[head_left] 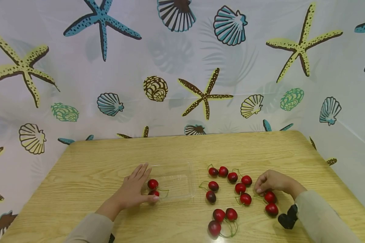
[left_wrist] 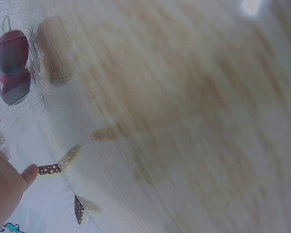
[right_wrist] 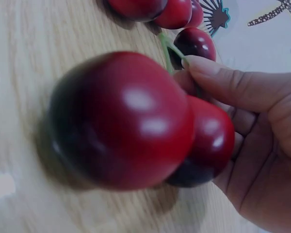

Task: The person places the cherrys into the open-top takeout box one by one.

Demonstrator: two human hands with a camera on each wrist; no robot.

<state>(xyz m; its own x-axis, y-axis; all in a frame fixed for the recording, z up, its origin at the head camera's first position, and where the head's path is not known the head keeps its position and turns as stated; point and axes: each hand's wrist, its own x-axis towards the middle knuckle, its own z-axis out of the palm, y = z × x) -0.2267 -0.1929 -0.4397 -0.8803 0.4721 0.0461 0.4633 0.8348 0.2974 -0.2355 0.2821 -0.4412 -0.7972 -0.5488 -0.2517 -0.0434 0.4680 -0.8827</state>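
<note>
My right hand (head_left: 272,182) pinches the green stem (right_wrist: 166,46) of a pair of dark red cherries between thumb and fingertips. Both cherries of that pair lie at the table's right side; the nearer cherry (right_wrist: 121,121) looms large in the right wrist view, the other cherry (head_left: 270,196) beside the palm. At the left, my left hand (head_left: 132,190) rests with spread, straight fingers along the left side of a clear plastic tray (head_left: 188,194). Inside the tray lies a pair of cherries (head_left: 153,184), the lower one partly behind the thumb.
Between tray and right hand, several more cherries lie on the wooden table (head_left: 109,155): a joined pair (head_left: 213,185), others (head_left: 232,177) behind and beside it, and a group of three (head_left: 219,215) near the front. A curtain (head_left: 176,111) with sea-creature prints encloses the table's back and sides.
</note>
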